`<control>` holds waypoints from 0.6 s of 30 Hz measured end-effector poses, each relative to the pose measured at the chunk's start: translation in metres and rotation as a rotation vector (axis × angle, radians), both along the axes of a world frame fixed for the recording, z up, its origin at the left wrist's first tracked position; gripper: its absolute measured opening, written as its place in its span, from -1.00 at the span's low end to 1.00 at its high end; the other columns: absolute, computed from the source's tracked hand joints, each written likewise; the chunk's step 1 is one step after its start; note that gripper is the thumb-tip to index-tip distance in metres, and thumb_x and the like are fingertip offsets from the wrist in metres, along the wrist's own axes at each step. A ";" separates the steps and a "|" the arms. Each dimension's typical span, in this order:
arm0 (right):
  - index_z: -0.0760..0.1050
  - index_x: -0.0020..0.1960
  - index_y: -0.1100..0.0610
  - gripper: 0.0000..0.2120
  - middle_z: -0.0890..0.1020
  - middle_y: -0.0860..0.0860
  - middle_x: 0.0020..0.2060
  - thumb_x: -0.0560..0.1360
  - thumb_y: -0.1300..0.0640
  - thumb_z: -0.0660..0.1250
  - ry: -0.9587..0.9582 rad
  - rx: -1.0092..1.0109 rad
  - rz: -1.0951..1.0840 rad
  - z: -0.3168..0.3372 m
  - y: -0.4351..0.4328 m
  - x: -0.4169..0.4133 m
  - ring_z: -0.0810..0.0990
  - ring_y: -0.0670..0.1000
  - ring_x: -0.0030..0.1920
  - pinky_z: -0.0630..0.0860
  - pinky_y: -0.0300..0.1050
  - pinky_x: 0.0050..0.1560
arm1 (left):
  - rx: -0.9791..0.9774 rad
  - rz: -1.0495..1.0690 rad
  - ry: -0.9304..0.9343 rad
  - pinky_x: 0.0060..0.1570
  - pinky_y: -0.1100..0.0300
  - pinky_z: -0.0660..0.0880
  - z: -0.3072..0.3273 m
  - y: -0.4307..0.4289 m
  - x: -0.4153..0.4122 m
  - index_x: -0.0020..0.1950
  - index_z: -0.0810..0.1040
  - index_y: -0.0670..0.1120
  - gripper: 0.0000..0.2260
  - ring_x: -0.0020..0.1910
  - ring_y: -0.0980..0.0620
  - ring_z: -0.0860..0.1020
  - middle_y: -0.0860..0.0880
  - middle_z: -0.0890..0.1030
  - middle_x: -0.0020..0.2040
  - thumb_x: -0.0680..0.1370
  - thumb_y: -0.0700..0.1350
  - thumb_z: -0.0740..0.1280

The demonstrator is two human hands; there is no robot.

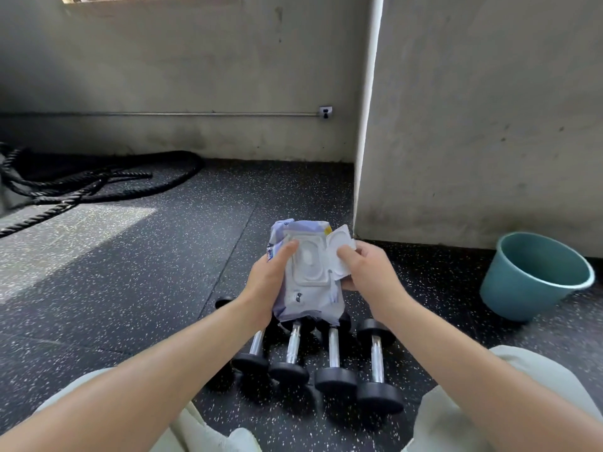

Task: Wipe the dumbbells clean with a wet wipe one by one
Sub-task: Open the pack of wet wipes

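Observation:
I hold a lilac and white pack of wet wipes (306, 288) in front of me above the floor. My left hand (269, 278) grips its left side, thumb on the white plastic frame. My right hand (365, 269) holds the right side, its thumb and fingers pinching the flipped-open lid (339, 252). A white wipe shows in the opening (308, 256). Below the pack, several small dumbbells (334, 350) with chrome handles and black ends lie side by side on the floor between my knees. Their far ends are hidden behind the pack.
A teal bucket (535, 275) stands on the speckled black rubber floor (163, 262) at the right, by a concrete wall corner (362, 177). A black battle rope (91, 184) lies coiled at the far left. My knees in pale trousers (509, 402) frame the dumbbells.

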State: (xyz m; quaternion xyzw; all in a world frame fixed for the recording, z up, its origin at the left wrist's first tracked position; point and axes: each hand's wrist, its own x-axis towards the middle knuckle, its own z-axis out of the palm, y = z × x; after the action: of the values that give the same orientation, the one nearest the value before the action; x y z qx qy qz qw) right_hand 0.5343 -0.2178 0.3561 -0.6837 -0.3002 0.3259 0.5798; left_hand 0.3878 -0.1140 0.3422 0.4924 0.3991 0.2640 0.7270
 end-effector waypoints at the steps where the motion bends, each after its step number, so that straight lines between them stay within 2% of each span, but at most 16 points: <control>1: 0.56 -0.03 0.27 -0.67 0.66 0.21 -0.18 0.44 -0.02 0.39 -0.029 0.015 -0.002 0.002 -0.002 0.002 0.56 0.07 -0.21 0.58 0.36 -0.01 | -0.009 -0.013 -0.029 0.25 -0.25 0.59 0.002 0.000 0.000 0.32 0.64 -0.04 -0.51 0.12 -0.22 0.72 -0.14 0.74 0.15 0.51 0.22 0.48; 3: 0.57 0.02 0.10 -0.79 0.67 0.05 -0.10 0.48 0.04 0.50 -0.250 0.055 -0.062 0.006 -0.007 0.007 0.59 -0.08 -0.15 0.59 0.02 -0.01 | -0.016 -0.022 -0.069 0.26 -0.24 0.58 0.004 0.000 0.001 0.34 0.63 -0.02 -0.55 0.14 -0.21 0.71 -0.14 0.73 0.16 0.55 0.19 0.46; 4: 0.53 0.07 0.05 -0.73 0.62 -0.03 -0.04 0.45 0.06 0.54 -0.439 0.077 -0.122 0.006 -0.009 0.009 0.56 -0.13 -0.09 0.55 -0.15 -0.01 | -0.020 -0.025 -0.086 0.24 -0.22 0.60 0.006 -0.002 0.001 0.34 0.62 -0.01 -0.59 0.14 -0.20 0.71 -0.14 0.73 0.16 0.58 0.17 0.44; 5: 0.50 0.11 0.04 -0.65 0.57 -0.07 0.04 0.41 0.09 0.57 -0.665 0.106 -0.180 0.007 -0.010 0.010 0.53 -0.12 0.01 0.50 -0.20 0.06 | -0.017 -0.025 -0.102 0.21 -0.20 0.61 0.007 -0.003 0.002 0.35 0.61 -0.01 -0.62 0.14 -0.18 0.71 -0.13 0.73 0.17 0.60 0.14 0.42; 6: 0.51 0.13 0.05 -0.61 0.52 -0.06 0.12 0.39 0.12 0.59 -0.868 0.147 -0.210 0.007 -0.009 0.010 0.49 -0.07 0.12 0.47 -0.16 0.15 | -0.006 -0.026 -0.119 0.16 -0.14 0.63 0.008 -0.005 0.002 0.36 0.61 0.00 -0.64 0.15 -0.16 0.71 -0.12 0.73 0.18 0.61 0.12 0.41; 8: 0.61 0.05 0.02 -0.73 0.51 -0.04 0.19 0.40 0.13 0.58 -1.083 0.223 -0.185 0.004 -0.006 0.006 0.43 0.02 0.26 0.40 -0.02 0.28 | 0.019 -0.031 -0.130 0.05 -0.01 0.63 0.009 -0.007 0.003 0.38 0.59 0.00 -0.65 0.16 -0.12 0.71 -0.10 0.72 0.21 0.63 0.10 0.40; 10: 0.68 -0.05 -0.03 -0.89 0.53 -0.06 0.20 0.45 0.05 0.56 -1.082 0.260 -0.104 0.000 -0.005 -0.001 0.42 0.02 0.31 0.35 0.02 0.30 | 0.025 -0.035 -0.125 0.06 0.00 0.62 0.008 -0.007 0.003 0.38 0.60 0.01 -0.64 0.18 -0.13 0.70 -0.11 0.72 0.22 0.63 0.12 0.40; 13: 0.71 -0.08 -0.07 -0.93 0.55 -0.08 0.20 0.47 -0.03 0.54 -1.057 0.230 -0.046 -0.003 -0.006 -0.003 0.42 0.00 0.32 0.33 0.05 0.29 | 0.034 -0.034 -0.136 0.12 -0.08 0.63 0.007 -0.007 0.003 0.38 0.59 0.00 -0.63 0.18 -0.17 0.70 -0.13 0.71 0.21 0.62 0.11 0.42; 18: 0.72 -0.13 -0.02 -0.91 0.58 -0.05 0.18 0.45 -0.03 0.53 -1.095 0.148 -0.049 -0.001 -0.003 -0.004 0.45 0.02 0.31 0.39 0.08 0.26 | 0.086 0.005 -0.052 -0.20 0.08 0.63 0.006 -0.009 0.004 0.27 0.58 0.00 -0.62 -0.04 -0.06 0.74 -0.06 0.75 0.05 0.55 0.14 0.49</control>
State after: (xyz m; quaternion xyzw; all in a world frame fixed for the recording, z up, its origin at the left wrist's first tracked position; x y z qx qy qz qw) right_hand 0.5302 -0.2211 0.3549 -0.7176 -0.5639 -0.1127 0.3929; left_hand 0.3918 -0.1233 0.3482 0.5151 0.3694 0.2957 0.7147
